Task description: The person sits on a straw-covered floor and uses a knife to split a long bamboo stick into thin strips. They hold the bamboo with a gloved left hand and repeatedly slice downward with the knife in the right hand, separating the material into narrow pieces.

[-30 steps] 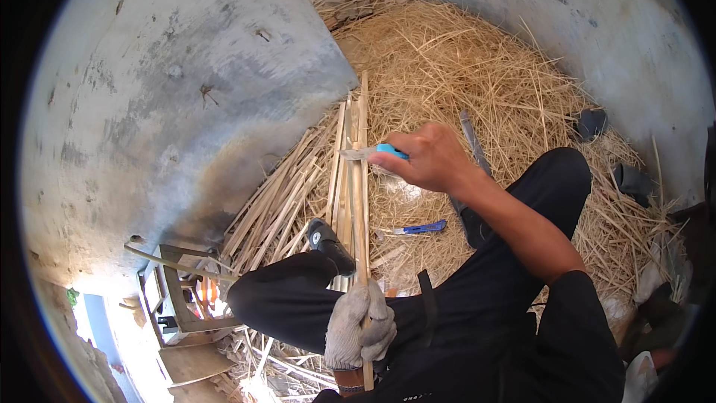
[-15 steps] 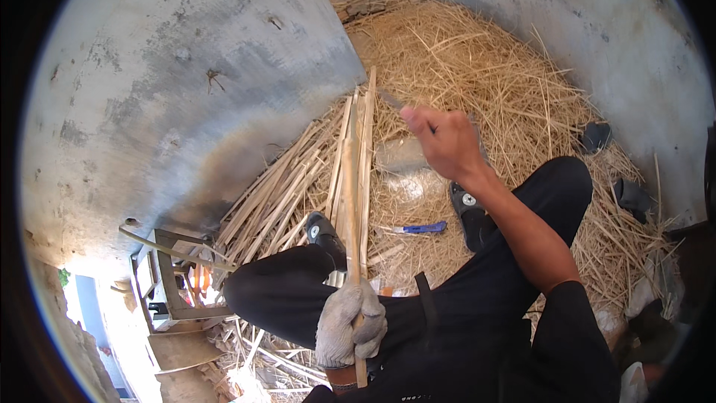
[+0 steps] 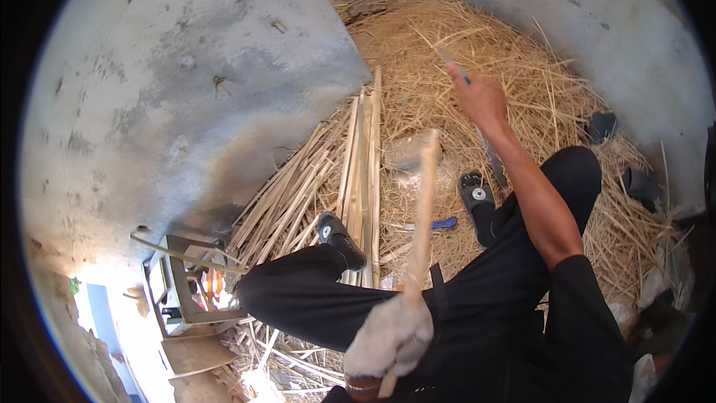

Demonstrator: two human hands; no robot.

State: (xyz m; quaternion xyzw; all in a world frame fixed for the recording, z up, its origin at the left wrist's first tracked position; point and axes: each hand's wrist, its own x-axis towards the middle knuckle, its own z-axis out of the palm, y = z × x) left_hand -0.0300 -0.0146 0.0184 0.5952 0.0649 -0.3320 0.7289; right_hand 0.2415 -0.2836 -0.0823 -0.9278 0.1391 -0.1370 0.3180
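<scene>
My left hand [image 3: 388, 334], in a pale work glove, is wrapped round the lower part of a wooden strip [image 3: 423, 213] that looks like split bamboo. The strip rises from the fist, leaning slightly right and blurred by motion; its lower end sticks out below the glove. Bare and farther off, my right hand [image 3: 483, 101] is closed on a knife [image 3: 445, 57], its narrow blade pointing to the far left over the shavings. Knife and strip are apart. On the floor between my feet lies a blue utility knife [image 3: 440, 223], partly behind the strip.
Long split strips [image 3: 365, 172] lie in a bundle left of centre. Shavings [image 3: 514, 75] heap over the floor towards the far wall. A grey panel [image 3: 209, 67] stands at left, with a small frame-like stand [image 3: 175, 276] below it. Dark shoes [image 3: 599, 127] lie at right.
My right hand has swung away and to the right with the knife. My left hand has shifted right, and the strip it holds now leans right.
</scene>
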